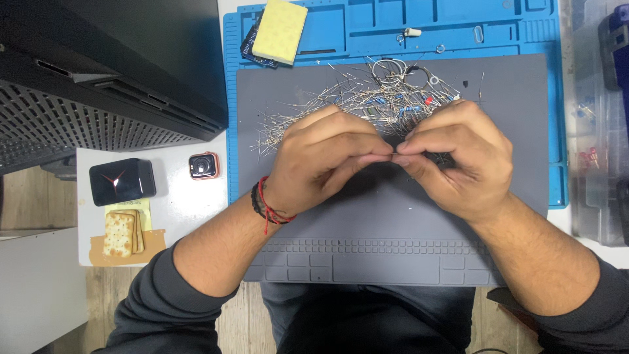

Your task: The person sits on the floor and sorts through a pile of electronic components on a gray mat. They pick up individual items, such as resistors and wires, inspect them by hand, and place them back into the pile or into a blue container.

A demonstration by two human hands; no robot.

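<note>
My left hand (327, 157) and my right hand (458, 157) meet fingertip to fingertip over a grey work mat (393, 223). Between the pinched thumbs and forefingers sits a small thin component lead (393, 156), mostly hidden by the fingers. Just beyond the hands lies a loose pile of wire-legged resistors and small parts (367, 98), spread across the mat's far half. A red and black cord bracelet (265, 203) circles my left wrist.
A blue silicone mat (393, 29) with moulded trays lies under the grey one, with a yellow sponge (280, 29) on its far left. A black computer case (98, 72) stands left. A black box (121, 180), a smartwatch (204, 165) and crackers (121, 233) sit on the white table.
</note>
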